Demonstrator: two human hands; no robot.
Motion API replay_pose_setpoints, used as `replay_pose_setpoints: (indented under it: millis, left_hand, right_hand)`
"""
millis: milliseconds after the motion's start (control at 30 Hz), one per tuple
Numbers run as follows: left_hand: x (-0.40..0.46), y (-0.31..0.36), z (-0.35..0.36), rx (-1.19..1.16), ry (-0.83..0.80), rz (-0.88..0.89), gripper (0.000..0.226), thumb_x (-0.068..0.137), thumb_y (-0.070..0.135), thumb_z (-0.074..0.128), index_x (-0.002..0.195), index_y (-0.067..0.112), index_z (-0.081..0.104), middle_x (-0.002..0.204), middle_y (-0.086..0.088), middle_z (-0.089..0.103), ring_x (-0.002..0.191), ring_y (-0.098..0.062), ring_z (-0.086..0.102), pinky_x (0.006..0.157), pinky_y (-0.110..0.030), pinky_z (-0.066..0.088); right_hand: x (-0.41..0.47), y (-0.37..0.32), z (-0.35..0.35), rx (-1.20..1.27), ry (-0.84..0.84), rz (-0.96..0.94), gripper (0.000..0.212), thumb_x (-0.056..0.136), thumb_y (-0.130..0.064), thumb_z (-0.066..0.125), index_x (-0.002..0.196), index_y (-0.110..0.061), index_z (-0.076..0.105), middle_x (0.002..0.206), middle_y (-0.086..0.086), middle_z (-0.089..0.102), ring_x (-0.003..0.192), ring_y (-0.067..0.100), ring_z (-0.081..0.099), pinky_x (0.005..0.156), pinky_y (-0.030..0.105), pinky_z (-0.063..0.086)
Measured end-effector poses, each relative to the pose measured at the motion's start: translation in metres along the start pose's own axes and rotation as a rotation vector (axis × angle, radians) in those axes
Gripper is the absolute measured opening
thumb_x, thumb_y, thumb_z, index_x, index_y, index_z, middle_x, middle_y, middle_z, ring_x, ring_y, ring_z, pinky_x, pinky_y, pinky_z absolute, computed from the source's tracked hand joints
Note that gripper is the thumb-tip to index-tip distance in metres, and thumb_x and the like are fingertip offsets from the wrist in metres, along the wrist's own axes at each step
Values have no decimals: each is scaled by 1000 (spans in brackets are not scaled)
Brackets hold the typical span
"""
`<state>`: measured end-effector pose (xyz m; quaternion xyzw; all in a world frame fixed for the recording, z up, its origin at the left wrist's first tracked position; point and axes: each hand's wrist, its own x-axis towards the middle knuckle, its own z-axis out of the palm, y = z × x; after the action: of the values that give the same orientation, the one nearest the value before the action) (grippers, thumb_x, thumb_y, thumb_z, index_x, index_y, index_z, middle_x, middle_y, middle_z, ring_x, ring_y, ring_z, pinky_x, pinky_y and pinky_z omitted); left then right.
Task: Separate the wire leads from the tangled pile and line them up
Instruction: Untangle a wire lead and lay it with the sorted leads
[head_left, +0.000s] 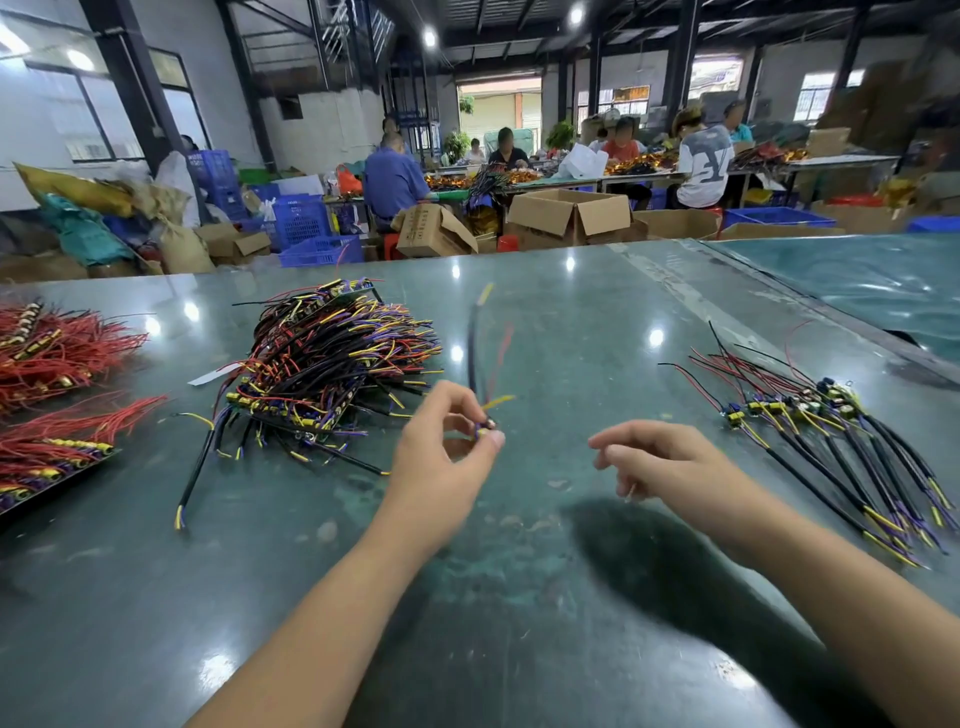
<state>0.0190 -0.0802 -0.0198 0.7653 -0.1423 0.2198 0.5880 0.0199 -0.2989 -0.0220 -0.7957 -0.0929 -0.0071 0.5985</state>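
A tangled pile of black, red, yellow and purple wire leads lies on the green table, left of centre. My left hand pinches the small component end of one wire lead, whose black, red and yellow wires stand up blurred above the fingers. My right hand hovers just to the right, fingers loosely curled, holding nothing. At the right lies a row of separated leads, fanned side by side with their component ends together at the upper left.
Bundles of red leads on trays sit at the left table edge. One loose black lead lies in front of the pile. Beyond the table's far edge stand cardboard boxes, blue crates and seated people at other benches.
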Motion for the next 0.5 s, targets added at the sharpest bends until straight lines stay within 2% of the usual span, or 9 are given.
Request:
replay_pose_setpoints:
  millis: [33, 100, 167, 267, 333, 433, 500]
  left_hand:
    - [-5, 2, 5, -67, -63, -5, 32, 78, 4, 67, 77, 30, 48, 75, 9, 59, 75, -9, 56, 67, -16, 45]
    - [-12, 3, 13, -137, -167, -6, 31, 74, 7, 66, 83, 29, 46, 76, 12, 58, 80, -8, 57, 72, -17, 46]
    - [-16, 2, 18, -175, -250, 0, 33, 74, 6, 67, 90, 22, 43, 76, 16, 55, 77, -4, 54, 70, -18, 46]
    - [-19, 1, 22, -183, -324, -18, 37, 77, -3, 65, 100, 19, 46, 73, 16, 55, 71, -2, 54, 67, -17, 45]
    - [-19, 2, 22, -185, -329, -33, 38, 80, -8, 65, 102, 21, 53, 76, 8, 57, 72, -6, 55, 68, -18, 47]
    - [-18, 4, 20, -218, -323, -35, 30, 82, -4, 67, 83, 25, 63, 77, 4, 63, 75, -8, 59, 71, -20, 49]
    - [-17, 4, 20, -256, -277, -44, 27, 82, -1, 68, 74, 25, 63, 73, 8, 64, 72, -7, 59, 71, -19, 47]
  right_hand:
    - [-3, -4, 7, 126, -78, 47, 15, 92, -12, 57, 101, -9, 69, 85, 6, 69, 61, 14, 56, 62, 25, 46]
    - [-8, -10, 20, 300, -201, 94, 26, 85, -26, 59, 101, -7, 68, 87, 5, 69, 62, 15, 56, 64, 26, 46]
    - [-13, -13, 30, 322, -230, 48, 24, 84, -26, 60, 99, -8, 68, 83, 5, 66, 63, 15, 56, 63, 25, 47]
    - [-14, -11, 37, 228, -141, -45, 15, 91, -14, 58, 101, -7, 69, 78, 2, 65, 65, 11, 55, 63, 19, 47]
    - [-14, -11, 38, 184, -91, -92, 13, 92, -11, 57, 92, -10, 70, 70, -5, 66, 63, 6, 55, 62, 16, 46]
    - [-13, -13, 40, 187, -16, -125, 23, 94, -7, 54, 78, -13, 70, 63, -6, 66, 58, 5, 56, 60, 16, 47]
    - [-12, -13, 41, 215, 24, -130, 21, 93, -7, 54, 79, -11, 70, 66, -2, 69, 58, 6, 59, 62, 18, 50]
